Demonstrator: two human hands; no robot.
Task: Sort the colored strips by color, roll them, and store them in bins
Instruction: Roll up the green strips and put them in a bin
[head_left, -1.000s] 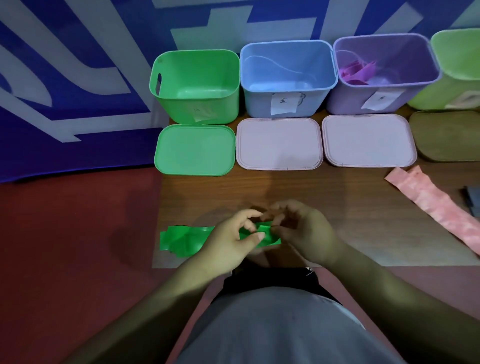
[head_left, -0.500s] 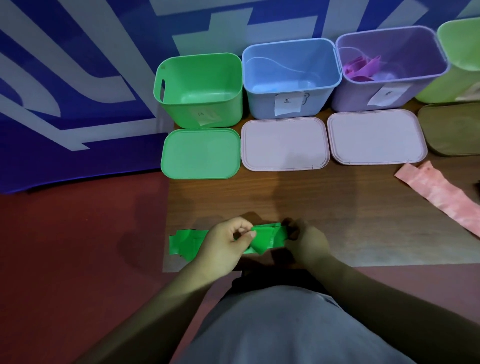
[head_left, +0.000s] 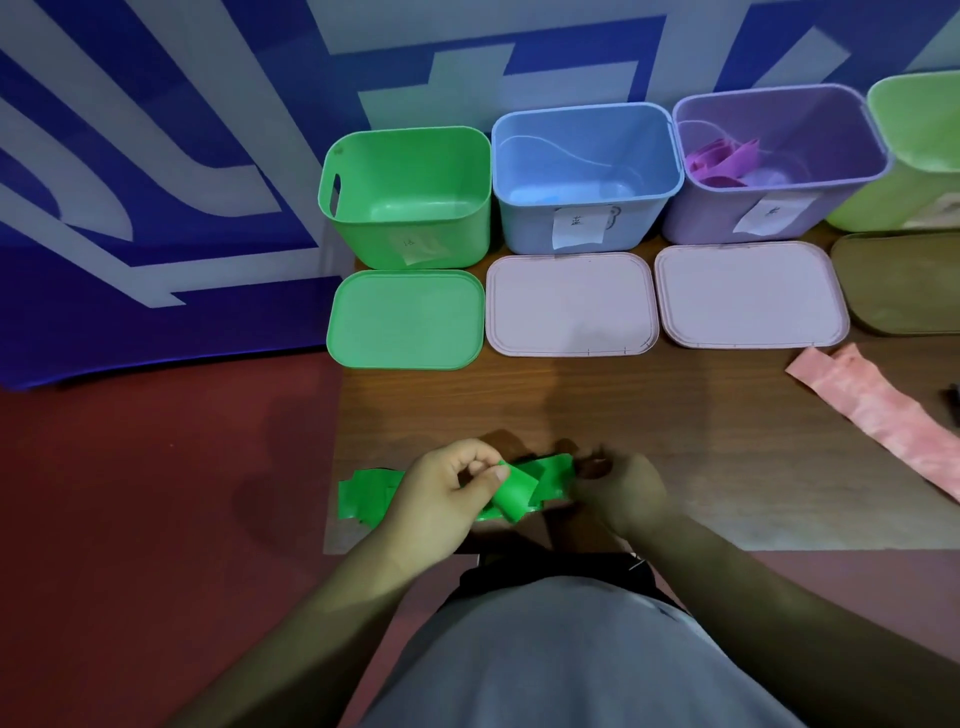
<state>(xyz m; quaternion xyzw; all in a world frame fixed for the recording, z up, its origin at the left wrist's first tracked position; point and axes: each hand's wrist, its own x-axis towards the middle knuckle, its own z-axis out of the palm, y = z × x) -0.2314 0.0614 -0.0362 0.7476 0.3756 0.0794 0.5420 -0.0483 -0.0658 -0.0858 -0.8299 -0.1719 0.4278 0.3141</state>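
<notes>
The brown wooden tabletop (head_left: 675, 415) and its row of open bins are as they were a second ago; the empty green plastic bin (head_left: 363, 234) has received nothing yet. The change is in the bright green flexible strip (head_left: 369, 493), which lies at the near edge of the tabletop. It lay flat a second ago with both hands meeting at its right end. Now a loose fold of it stands up in the middle, so rolling looks barely begun and the storing step remains. The left hand (head_left: 436, 499) has shifted to pinch that fold between thumb and forefinger. The right hand (head_left: 628, 493) sits curled at the strip's right end, too blurred to tell whether it grips. A pale pink mottled strip (head_left: 878, 415) waits unsorted, well apart to the right.
</notes>
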